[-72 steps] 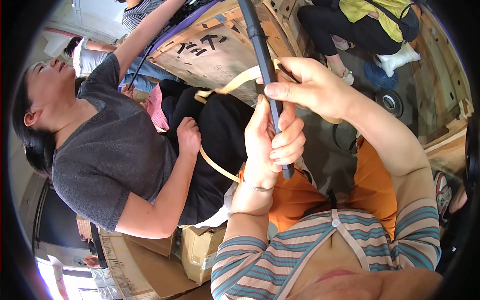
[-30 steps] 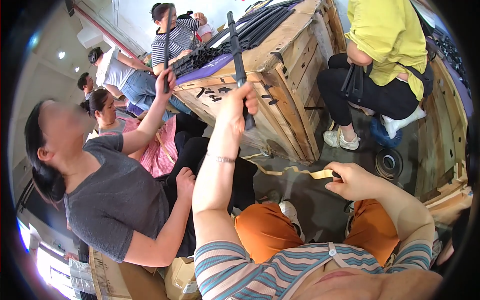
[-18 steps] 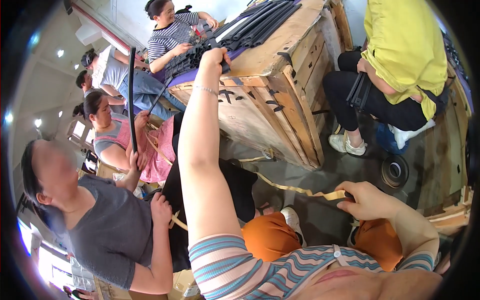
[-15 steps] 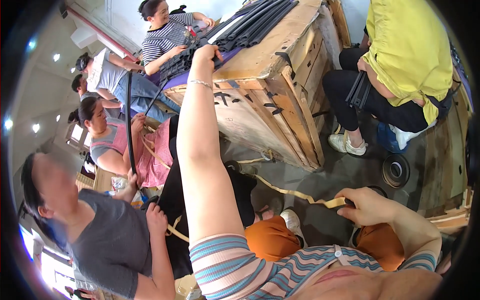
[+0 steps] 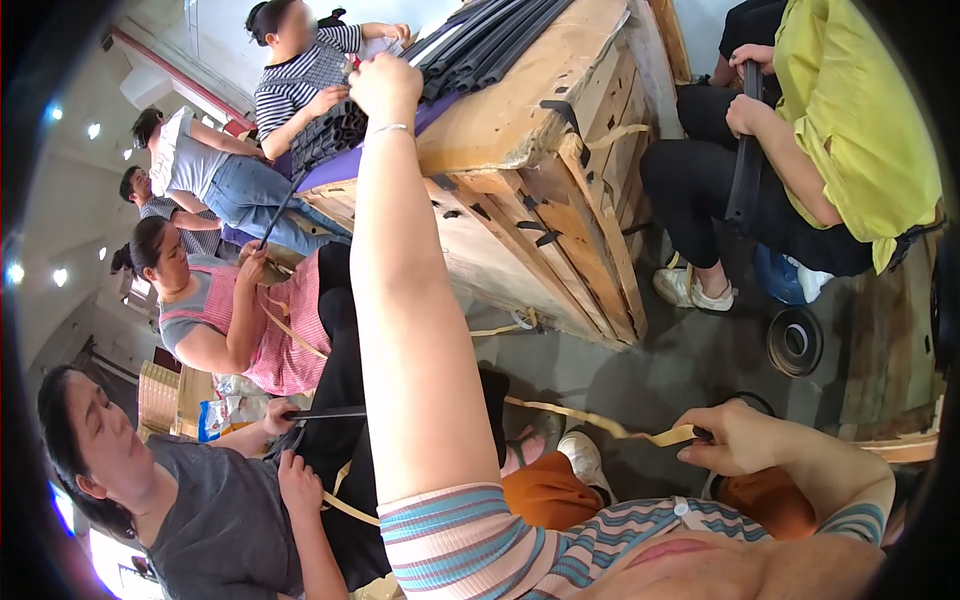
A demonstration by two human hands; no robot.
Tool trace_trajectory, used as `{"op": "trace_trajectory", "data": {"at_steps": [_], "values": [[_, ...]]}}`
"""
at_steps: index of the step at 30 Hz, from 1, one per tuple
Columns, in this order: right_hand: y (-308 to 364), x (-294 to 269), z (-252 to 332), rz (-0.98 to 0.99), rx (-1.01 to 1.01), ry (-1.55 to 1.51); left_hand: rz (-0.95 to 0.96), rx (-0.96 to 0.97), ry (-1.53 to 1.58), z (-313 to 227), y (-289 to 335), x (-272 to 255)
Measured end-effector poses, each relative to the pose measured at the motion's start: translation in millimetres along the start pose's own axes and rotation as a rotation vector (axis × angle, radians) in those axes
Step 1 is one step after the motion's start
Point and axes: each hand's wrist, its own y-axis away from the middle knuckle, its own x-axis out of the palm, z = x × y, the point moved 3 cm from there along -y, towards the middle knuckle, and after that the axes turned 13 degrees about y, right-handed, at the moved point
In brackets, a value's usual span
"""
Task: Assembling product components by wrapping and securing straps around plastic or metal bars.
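Head view: left hand (image 5: 388,88), outstretched at dark pieces (image 5: 335,138) on a wooden crate (image 5: 530,150), fingers curled, their hold impossible to tell; right hand (image 5: 735,437), low at the right, thumb and fingers pinching a yellow strip (image 5: 600,424), its length trailing leftward above the floor (image 5: 640,370).

From my remote seat I see a white wall (image 5: 222,60) with a red strip (image 5: 180,78) along it, and small round lights (image 5: 94,130) glowing on the pale ceiling (image 5: 70,200) at left. A plank-sided wooden table (image 5: 560,90) stands on the grey floor (image 5: 650,385), with more wooden planking (image 5: 885,340) at right.
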Motion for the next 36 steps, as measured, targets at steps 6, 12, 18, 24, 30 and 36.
{"op": "trace_trajectory", "data": {"at_steps": [6, 12, 18, 24, 30, 36], "values": [[0, 0, 3, 0.023, -0.049, 0.015, 0.352, -0.047, 0.194, 14, -14, 24], [4, 1, -5, 0.03, -0.078, -0.003, 0.297, -0.104, 0.287, 22, -14, 27], [6, -1, -6, 0.045, -0.072, -0.033, 0.16, -0.088, 0.235, 8, -7, 21], [6, 1, -5, 0.014, -0.115, 0.034, 0.197, 0.042, 0.159, 0, 1, 10], [5, 2, -8, -0.02, -0.11, 0.044, 0.235, 0.049, 0.12, -18, 5, 9], [3, 0, -1, 0.0, -0.113, 0.036, 0.072, -0.077, 0.238, -6, 3, 3]]}}
